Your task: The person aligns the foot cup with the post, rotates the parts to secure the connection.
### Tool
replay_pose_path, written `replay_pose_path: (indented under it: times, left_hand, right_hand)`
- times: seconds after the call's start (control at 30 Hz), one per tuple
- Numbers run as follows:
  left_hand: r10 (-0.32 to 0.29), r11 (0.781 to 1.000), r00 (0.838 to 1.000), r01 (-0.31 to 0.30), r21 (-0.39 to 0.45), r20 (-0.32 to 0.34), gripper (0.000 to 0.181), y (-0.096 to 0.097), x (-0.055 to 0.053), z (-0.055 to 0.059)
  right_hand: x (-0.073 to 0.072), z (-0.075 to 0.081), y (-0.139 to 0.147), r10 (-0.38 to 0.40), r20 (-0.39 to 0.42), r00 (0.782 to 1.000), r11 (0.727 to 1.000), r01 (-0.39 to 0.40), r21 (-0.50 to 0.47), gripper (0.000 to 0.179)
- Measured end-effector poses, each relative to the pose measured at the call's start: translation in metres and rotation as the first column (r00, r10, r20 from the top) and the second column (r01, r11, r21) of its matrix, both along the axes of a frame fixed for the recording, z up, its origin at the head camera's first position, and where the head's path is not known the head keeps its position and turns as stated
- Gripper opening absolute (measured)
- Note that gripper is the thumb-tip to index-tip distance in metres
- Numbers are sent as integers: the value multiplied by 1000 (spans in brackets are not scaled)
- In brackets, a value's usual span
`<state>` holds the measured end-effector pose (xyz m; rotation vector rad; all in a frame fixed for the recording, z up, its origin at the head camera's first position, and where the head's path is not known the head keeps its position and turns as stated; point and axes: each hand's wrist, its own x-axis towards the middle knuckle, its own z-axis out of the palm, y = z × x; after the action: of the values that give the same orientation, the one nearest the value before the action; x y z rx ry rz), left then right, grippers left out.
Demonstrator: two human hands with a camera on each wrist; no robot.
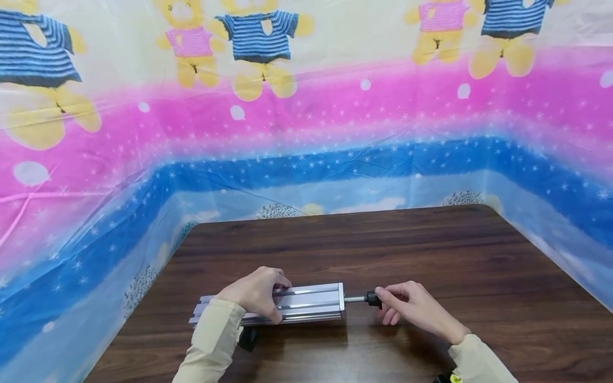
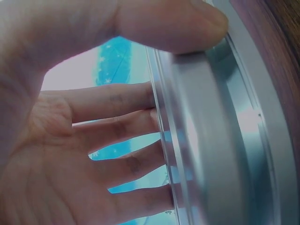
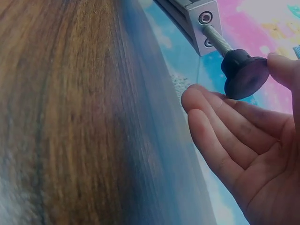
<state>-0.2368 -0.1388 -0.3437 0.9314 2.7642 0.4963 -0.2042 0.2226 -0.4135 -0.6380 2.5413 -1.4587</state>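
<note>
A silver aluminium profile [image 1: 311,303] with long grooves lies across the table in the head view, an end plate [image 1: 341,300] on its right end. My left hand [image 1: 258,290] grips it from above, thumb [image 2: 187,28] on the near side and fingers on the far side. From the end plate sticks out the threaded rod [image 3: 218,40] of a black levelling foot [image 3: 246,77]. My right hand [image 1: 416,308] pinches the foot's round base between thumb and index finger. The other right fingers [image 3: 211,136] are loosely bent below it. A bolt head [image 3: 206,18] shows beside the rod.
Under everything is a dark wood-grain table [image 1: 407,244] with rounded back corners. A patterned curtain [image 1: 335,117] with bears surrounds its back and sides. Some dark object [image 1: 248,339] shows below the left cuff; its kind is unclear.
</note>
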Motion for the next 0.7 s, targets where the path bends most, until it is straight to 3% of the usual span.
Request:
replay_pose_path:
  times: [0.07,0.2,0.3,0.4,0.5,0.7]
  left_hand:
    - [-2,1000,1000,2,-1,0,59,-1,0,-1]
    - [-7,1000,1000,7,9,-7,59,0,-1,-2]
    - [-12,1000,1000,12,12,-12,59,0,-2,-2]
    - [-17,1000,1000,18,12,-15,59,1,-2,-2]
    - [-19,1000,1000,19,14,-14,59,0,-2,-2]
    - [-8,1000,1000,8,9,-9,60,-1,-2,-3]
  right_hand:
    - [1,-1,0,-13,2,1000,1000,13,-8,48]
    - [4,-2,1,-26,-122,992,999,21,-43,41]
    - [3,-4,1,-4,-260,966,996,-19,-84,52]
    - [2,-6,0,10,-331,944,993,-49,-109,53]
    - [1,-6,0,6,-341,940,993,-45,-106,47]
    - [1,-3,2,2,-242,970,998,-17,-63,39]
